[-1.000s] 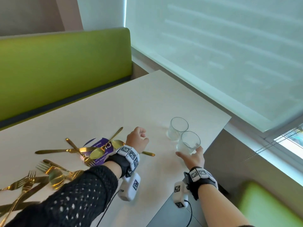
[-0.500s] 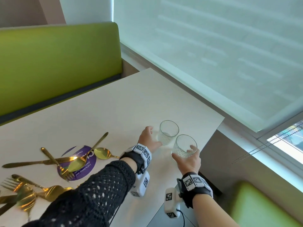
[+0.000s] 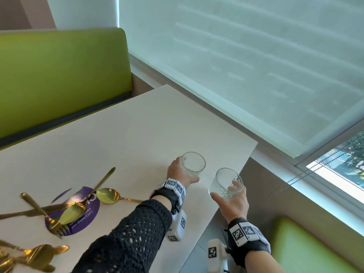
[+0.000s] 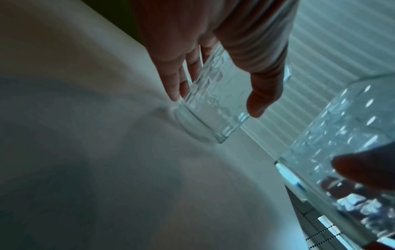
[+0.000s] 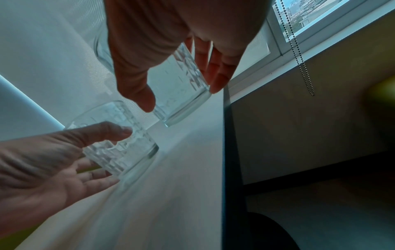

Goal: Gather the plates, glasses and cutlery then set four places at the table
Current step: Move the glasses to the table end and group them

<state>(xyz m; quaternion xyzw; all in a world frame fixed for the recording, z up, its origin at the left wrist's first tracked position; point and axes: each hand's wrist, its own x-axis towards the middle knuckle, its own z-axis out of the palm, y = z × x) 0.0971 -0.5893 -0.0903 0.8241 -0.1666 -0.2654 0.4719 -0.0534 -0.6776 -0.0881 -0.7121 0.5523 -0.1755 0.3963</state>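
Two clear patterned glasses are in my hands at the right end of the white table [image 3: 122, 134]. My left hand [image 3: 180, 175] grips the far glass [image 3: 193, 163], thumb on one side and fingers on the other; its base is tilted just off the tabletop in the left wrist view [image 4: 213, 104]. My right hand [image 3: 233, 201] holds the near glass [image 3: 226, 183] lifted over the table's right edge, seen close in the right wrist view [image 5: 181, 84]. Gold cutlery [image 3: 78, 205], spoons, forks and knives, lies scattered at the left.
A round purple sticker [image 3: 78, 215] lies under some of the cutlery. A green bench back [image 3: 59, 75] runs behind the table and a green seat [image 3: 307, 251] sits at lower right. A window with a lowered blind [image 3: 256, 66] and its bead chain [image 3: 295, 178] is along the right.
My left hand left the cutlery, reached right and took hold of the far glass. My right hand lifted the near glass off the table. Both glasses now sit higher.
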